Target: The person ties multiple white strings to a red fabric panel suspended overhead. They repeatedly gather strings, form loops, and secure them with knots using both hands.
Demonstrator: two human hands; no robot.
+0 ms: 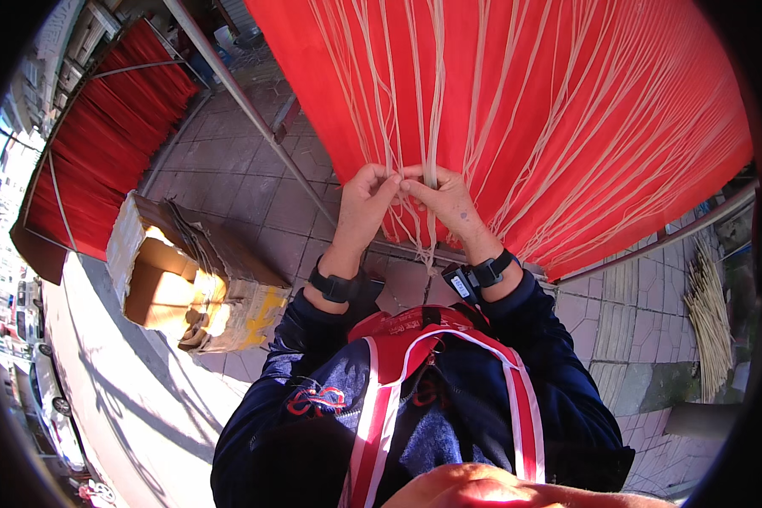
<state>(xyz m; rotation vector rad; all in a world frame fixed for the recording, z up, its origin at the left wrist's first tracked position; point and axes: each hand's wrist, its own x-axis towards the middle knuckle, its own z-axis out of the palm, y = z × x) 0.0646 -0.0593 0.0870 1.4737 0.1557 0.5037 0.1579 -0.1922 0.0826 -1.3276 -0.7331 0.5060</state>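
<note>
Long pale strands (436,93), like thin cords, run down over a large red cloth (300,59) in front of me. At the lower part of the cloth, my left hand (367,193) is closed in a pinch on some of these strands. My right hand (447,201) pinches right beside it, and the two thumbs and forefingers meet at the strands. A thicker gathered bunch of strands passes behind my right hand. Below both hands, loose strand ends (429,256) hang together in a tangle. Exactly which strands lie between the fingertips is too small to tell.
An open cardboard box (254,292) stands on the paving to my left. A metal pole (237,93) slants down toward the red cloth. Another red cloth (114,127) hangs on a frame at far left. A bundle of thin sticks (708,322) lies at right.
</note>
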